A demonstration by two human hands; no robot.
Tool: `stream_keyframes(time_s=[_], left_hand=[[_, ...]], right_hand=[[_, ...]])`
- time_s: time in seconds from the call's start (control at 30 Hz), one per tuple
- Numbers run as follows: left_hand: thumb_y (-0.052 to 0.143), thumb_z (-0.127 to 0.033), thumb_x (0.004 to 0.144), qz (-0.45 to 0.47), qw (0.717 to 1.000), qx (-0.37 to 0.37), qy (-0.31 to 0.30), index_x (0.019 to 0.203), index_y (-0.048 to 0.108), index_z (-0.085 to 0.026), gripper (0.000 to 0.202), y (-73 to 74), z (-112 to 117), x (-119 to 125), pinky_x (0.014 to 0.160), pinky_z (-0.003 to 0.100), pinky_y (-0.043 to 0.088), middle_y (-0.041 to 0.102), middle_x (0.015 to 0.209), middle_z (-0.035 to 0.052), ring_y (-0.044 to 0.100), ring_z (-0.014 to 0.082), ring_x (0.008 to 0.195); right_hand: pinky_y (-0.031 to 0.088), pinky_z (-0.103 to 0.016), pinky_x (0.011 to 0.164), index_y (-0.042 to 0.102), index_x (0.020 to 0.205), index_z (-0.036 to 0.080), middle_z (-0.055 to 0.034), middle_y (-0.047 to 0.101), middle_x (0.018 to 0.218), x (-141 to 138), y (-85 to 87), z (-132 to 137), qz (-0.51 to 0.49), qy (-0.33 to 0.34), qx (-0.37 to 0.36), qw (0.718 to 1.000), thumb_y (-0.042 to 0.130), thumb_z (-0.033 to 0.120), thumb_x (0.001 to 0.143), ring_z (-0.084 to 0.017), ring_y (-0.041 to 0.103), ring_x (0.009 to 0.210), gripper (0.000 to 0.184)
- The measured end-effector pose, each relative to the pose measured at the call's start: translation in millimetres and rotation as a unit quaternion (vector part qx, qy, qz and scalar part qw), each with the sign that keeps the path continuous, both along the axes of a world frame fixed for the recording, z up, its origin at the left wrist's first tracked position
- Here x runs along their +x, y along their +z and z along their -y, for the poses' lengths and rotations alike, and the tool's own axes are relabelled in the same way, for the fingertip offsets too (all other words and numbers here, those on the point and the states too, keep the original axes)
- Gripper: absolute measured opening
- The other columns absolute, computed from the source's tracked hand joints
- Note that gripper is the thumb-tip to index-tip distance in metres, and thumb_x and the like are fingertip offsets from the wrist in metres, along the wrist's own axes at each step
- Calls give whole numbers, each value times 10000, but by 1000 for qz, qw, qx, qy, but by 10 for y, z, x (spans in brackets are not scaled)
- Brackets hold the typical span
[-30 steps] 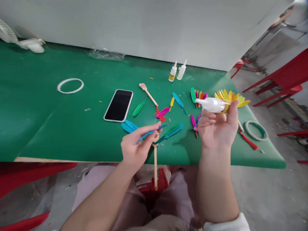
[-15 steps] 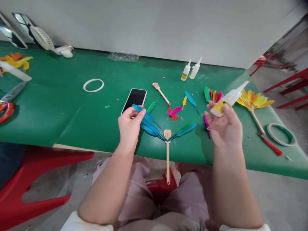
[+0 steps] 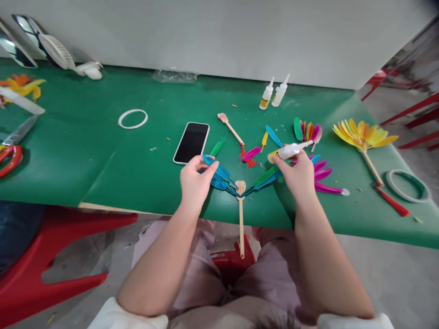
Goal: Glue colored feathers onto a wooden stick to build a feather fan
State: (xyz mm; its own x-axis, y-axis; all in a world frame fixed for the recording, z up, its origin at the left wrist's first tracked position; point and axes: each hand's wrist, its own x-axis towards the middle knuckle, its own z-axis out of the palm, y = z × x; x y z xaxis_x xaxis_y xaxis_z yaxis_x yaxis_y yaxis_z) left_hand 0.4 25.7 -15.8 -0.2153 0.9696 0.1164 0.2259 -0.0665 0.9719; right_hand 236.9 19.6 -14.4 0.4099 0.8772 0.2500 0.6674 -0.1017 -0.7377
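My left hand [image 3: 195, 180] pinches a blue feather [image 3: 219, 168] between thumb and fingers, its tip close to the heart-shaped head [image 3: 240, 187] of a wooden stick [image 3: 241, 228]. Blue feathers spread from that head on the left, and a green feather [image 3: 265, 176] with a blue one on the right. The stick lies across the table's front edge, its lower end sticking out over it. My right hand [image 3: 298, 173] is closed around a small glue bottle [image 3: 290, 150] with a yellow label, its nozzle pointing right, away from the stick.
Two more glue bottles [image 3: 266, 94] stand at the back. A phone [image 3: 192, 142], a second stick with a red tassel [image 3: 233, 130], a yellow feather fan [image 3: 365, 137], magenta feathers [image 3: 322, 173], tape rolls [image 3: 408, 186] and orange-handled scissors [image 3: 12, 153] lie on the green table.
My left hand has carried the blue feather right, nearer the stick's head. My right hand has moved left with the glue bottle and turned over, so magenta feathers show beside it.
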Motion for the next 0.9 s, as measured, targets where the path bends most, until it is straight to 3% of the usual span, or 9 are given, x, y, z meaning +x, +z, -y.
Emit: stream_keyframes(time_s=[0.2, 0.6, 0.77, 0.9], left_hand=[[635, -286, 689, -29, 1000, -6, -12, 844, 649, -171, 193, 24, 43, 32, 633, 235, 457, 651, 709, 1, 605, 133, 633], [659, -288, 678, -6, 1000, 12, -3, 844, 661, -175, 202, 45, 54, 1, 618, 225, 454, 654, 702, 0, 590, 121, 614], [652, -288, 687, -16, 1000, 8, -11, 849, 659, -171, 200, 51, 68, 18, 629, 231, 459, 656, 706, 3, 597, 126, 622], [646, -292, 694, -20, 1000, 3, -13, 850, 654, -168, 199, 46, 71, 30, 642, 231, 462, 662, 721, 4, 605, 128, 639]], right_hand=[[391, -403, 762, 583, 955, 190, -65, 609, 864, -109, 31, -3, 94, 41, -10, 995, 595, 380, 685, -247, 483, 872, 331], [388, -374, 758, 566, 913, 196, -58, 625, 886, -109, -19, -4, 130, 69, -36, 988, 599, 363, 700, -251, 483, 874, 273], [381, -381, 787, 570, 969, 189, -60, 630, 909, -88, -18, -10, 134, 76, -26, 988, 624, 339, 691, -246, 497, 883, 320], [381, -400, 809, 551, 1070, 177, -75, 628, 956, -84, -13, -7, 119, 79, -33, 989, 652, 431, 666, -251, 510, 903, 488]])
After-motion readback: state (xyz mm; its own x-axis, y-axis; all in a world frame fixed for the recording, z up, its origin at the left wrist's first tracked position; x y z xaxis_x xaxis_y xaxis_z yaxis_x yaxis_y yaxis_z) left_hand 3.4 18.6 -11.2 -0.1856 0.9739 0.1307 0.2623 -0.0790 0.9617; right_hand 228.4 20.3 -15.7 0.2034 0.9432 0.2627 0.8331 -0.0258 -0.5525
